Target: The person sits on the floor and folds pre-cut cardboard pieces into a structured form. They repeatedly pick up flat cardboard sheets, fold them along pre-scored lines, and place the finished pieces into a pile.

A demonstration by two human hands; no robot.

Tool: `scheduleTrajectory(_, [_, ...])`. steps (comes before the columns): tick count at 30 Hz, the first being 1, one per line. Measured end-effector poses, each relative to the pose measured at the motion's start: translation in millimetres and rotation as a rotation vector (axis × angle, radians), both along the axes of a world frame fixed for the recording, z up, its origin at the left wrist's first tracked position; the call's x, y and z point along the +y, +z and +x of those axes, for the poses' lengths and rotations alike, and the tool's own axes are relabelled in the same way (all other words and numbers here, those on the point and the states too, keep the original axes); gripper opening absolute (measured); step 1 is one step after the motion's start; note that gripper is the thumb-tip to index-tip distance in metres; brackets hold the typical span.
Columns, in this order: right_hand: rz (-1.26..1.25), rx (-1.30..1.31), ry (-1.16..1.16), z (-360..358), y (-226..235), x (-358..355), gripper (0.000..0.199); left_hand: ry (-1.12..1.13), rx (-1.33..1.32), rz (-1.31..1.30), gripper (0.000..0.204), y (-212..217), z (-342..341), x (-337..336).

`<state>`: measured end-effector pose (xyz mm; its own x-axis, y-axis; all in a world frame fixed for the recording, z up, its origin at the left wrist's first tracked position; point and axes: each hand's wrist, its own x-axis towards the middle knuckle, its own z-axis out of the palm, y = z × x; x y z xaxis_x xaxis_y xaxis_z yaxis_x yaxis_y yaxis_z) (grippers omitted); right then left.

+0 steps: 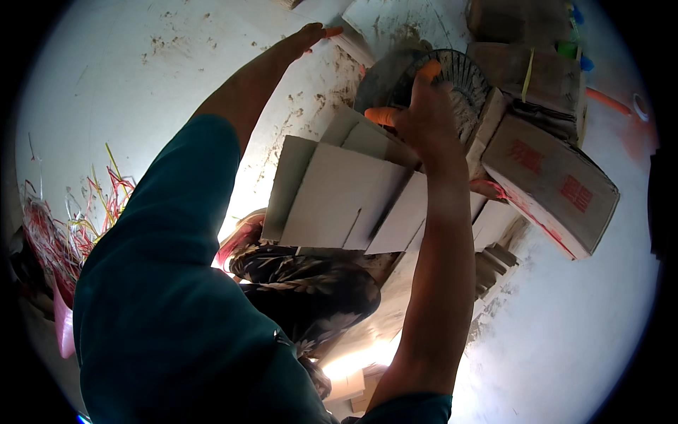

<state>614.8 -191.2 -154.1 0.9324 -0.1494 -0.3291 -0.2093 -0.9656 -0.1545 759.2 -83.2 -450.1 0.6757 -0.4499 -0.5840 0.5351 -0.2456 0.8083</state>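
Dish (467,79), round, black and ribbed, lies under the right hand (418,99), its thumb and forefinger wide apart. Left of the dish is the left hand (308,39), grip impossible to tell. Cardboard (339,189) lies nearer than the dish. Reaching seems underway; gripping the dish would call for closing fingers.

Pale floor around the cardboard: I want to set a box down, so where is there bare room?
Mainly the pale floor below the red-printed carton; also its upper-left stretch, between the left forearm and strap tangle, despite scattered dirt. It's crowded around the right hand: ribbed black disc, folded cardboard, brown cartons.
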Motion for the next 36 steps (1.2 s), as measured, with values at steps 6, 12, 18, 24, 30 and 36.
scheduleTrajectory(6, [0.092,0.071,-0.084,0,-3,-5,0.052,0.084,0.162,-0.023,0.062,-8,11,-21])
scheduleTrajectory(12, [0.017,-0.018,0.009,0,-7,-2,0.049,0.069,0.034,-0.275,0.072,-107,27,-13])
scheduleTrajectory(18, [0.070,0.032,-0.041,2,-1,-2,0.049,0.113,0.172,-0.305,0.060,-103,31,-30])
scheduleTrajectory(24, [0.034,-0.014,-0.046,-4,-4,-6,0.049,0.138,0.147,-0.272,0.047,-92,24,-44])
scheduleTrajectory(30, [0.073,-0.009,-0.030,1,-3,-2,0.050,0.150,0.174,-0.366,0.042,-146,31,-41])
scheduleTrajectory(36, [0.053,-0.035,-0.028,-3,-7,-5,0.051,0.261,0.090,-0.074,0.034,-122,21,-54])
